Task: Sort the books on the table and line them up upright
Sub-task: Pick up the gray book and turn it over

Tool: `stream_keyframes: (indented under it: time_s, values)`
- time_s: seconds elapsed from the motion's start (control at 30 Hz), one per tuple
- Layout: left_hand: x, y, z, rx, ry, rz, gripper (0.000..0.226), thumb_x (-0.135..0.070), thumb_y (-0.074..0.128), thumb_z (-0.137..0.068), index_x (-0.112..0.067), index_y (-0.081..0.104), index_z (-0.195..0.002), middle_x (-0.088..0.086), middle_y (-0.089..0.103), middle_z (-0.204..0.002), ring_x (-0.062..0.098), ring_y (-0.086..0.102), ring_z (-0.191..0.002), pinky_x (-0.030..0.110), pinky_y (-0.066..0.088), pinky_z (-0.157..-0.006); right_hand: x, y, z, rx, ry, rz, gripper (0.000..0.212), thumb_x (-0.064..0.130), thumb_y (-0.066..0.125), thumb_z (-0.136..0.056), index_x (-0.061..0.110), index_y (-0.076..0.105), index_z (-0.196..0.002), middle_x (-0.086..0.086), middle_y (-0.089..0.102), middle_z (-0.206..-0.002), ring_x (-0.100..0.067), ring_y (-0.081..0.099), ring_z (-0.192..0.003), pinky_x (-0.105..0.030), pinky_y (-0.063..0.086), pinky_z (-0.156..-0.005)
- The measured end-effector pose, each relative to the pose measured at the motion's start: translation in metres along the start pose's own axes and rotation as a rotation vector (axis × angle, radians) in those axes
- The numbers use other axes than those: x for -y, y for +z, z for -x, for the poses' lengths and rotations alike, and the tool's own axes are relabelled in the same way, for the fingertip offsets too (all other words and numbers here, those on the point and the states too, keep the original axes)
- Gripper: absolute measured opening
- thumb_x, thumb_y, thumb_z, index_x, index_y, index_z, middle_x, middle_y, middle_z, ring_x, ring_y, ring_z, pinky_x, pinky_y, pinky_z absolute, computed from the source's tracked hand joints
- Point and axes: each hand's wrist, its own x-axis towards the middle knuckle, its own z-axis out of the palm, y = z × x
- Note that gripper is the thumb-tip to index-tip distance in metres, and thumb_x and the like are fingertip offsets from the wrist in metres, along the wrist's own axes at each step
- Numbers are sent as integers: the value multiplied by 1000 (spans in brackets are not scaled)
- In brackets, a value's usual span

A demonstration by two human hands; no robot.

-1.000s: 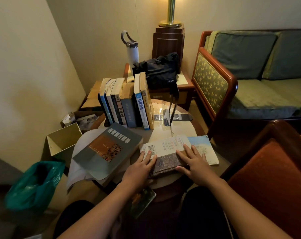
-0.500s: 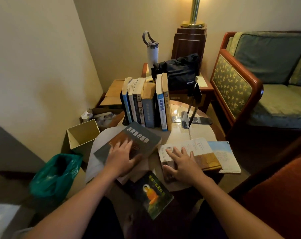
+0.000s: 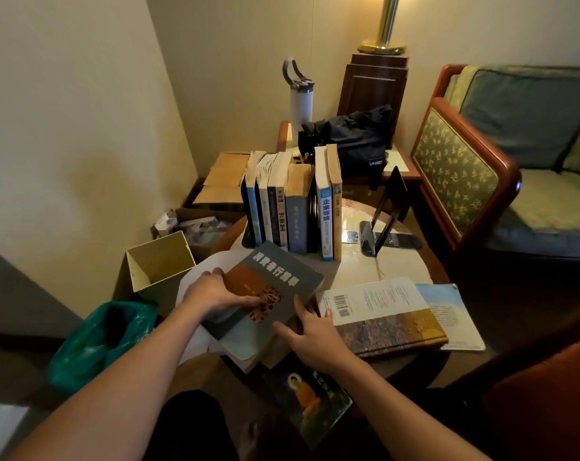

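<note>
A grey-green book (image 3: 275,281) with an orange cover panel lies tilted at the near left of the round table (image 3: 358,267). My left hand (image 3: 212,294) grips its left edge, thumb across the cover. Its lower right edge is held by my right hand (image 3: 311,334). Behind it, a row of upright books (image 3: 292,207) stands in the middle of the table, with a black bookend (image 3: 388,207) apart to its right. A white-backed book with a barcode (image 3: 381,311) lies flat at the right on a thin blue booklet (image 3: 451,307). A dark book showing an orange figure (image 3: 308,400) lies below the near edge.
A white bottle (image 3: 301,101) and a black bag (image 3: 351,141) sit on the side table behind. An open cardboard box (image 3: 159,261) and a green plastic bag (image 3: 99,337) stand at the left. A cushioned wooden sofa (image 3: 464,168) and an orange chair (image 3: 547,394) close the right side.
Both hands left the barcode book. The left went to the grey-green book first, then the right followed to its right edge. The view turned left.
</note>
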Motion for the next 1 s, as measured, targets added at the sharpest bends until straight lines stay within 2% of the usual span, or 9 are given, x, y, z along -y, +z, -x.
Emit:
stream_keyframes:
  time_s: [0.17, 0.27, 0.37, 0.5, 0.6, 0.73, 0.8, 0.9, 1.0]
  values:
    - [3, -10, -8, 116, 23, 139, 113, -70, 86, -52, -25, 35, -143, 5, 53, -137, 25, 54, -121, 40, 49, -101, -9, 9, -13, -7, 23, -115, 99, 84, 45, -77, 39, 10, -158, 6, 50, -149, -36, 16, -151, -58, 16, -122]
    - [6, -24, -12, 229, 79, 202, 114, -73, 85, -47, -34, 34, -141, 4, 54, -136, 23, 56, -118, 43, 47, -105, -5, 4, -11, -30, 37, -201, 95, 76, 53, -80, 38, 14, -158, 5, 46, -152, -34, 17, -151, -56, 18, -122]
    - [6, -32, -6, 256, 155, 331, 81, -63, 81, -67, -44, 33, -131, 2, 58, -127, 20, 61, -108, 45, 49, -104, -2, 1, -9, -37, 75, -272, 92, 69, 60, -84, 37, 16, -157, 4, 38, -156, -33, 11, -151, -56, 18, -122]
    - [3, -31, 13, 241, 242, 439, 57, -45, 72, -87, -58, 32, -126, 3, 56, -129, 22, 63, -109, 40, 53, -98, -2, 2, -10, -22, 97, -384, 108, 87, 59, -63, 46, 18, -154, 7, 41, -154, -29, 26, -148, -55, 31, -118]
    - [1, -30, 33, 145, 337, 497, 69, -42, 69, -89, -61, 27, -139, 3, 46, -142, 22, 55, -121, 28, 53, -89, 5, -7, -1, -35, 80, -452, 100, 77, 62, -74, 43, 16, -156, 5, 37, -157, -24, 30, -146, -50, 31, -118]
    - [-6, -37, 67, 23, 444, 704, 89, -39, 72, -82, -65, 16, -146, -8, 39, -150, 16, 56, -124, 47, 49, -106, 14, -23, 4, -95, -5, -701, 72, 55, 63, -91, 40, 27, -152, 9, 46, -148, -18, 44, -135, -49, 39, -113]
    - [-12, -42, 84, -38, 495, 754, 91, -35, 74, -83, -68, 15, -144, -11, 44, -147, 15, 59, -122, 50, 47, -107, 22, -34, 1, -122, 38, -857, 70, 60, 61, -89, 37, 32, -148, 4, 51, -144, -21, 50, -129, -51, 46, -105]
    - [-25, -51, 106, -75, 542, 869, 97, -30, 75, -81, -67, 13, -146, -12, 51, -128, 16, 62, -113, 39, 53, -96, 35, -55, 1, -79, 48, -1041, 70, 69, 51, -89, 25, 44, -142, -7, 62, -134, -27, 59, -120, -43, 53, -86]
    - [-47, -49, 127, -79, 564, 961, 102, -29, 76, -78, -63, 10, -148, 1, 52, -125, 22, 65, -109, 32, 58, -83, 40, -84, 5, -96, 17, -1143, 71, 72, 47, -90, 8, 60, -120, -11, 73, -106, -28, 69, -99, -47, 50, -94]
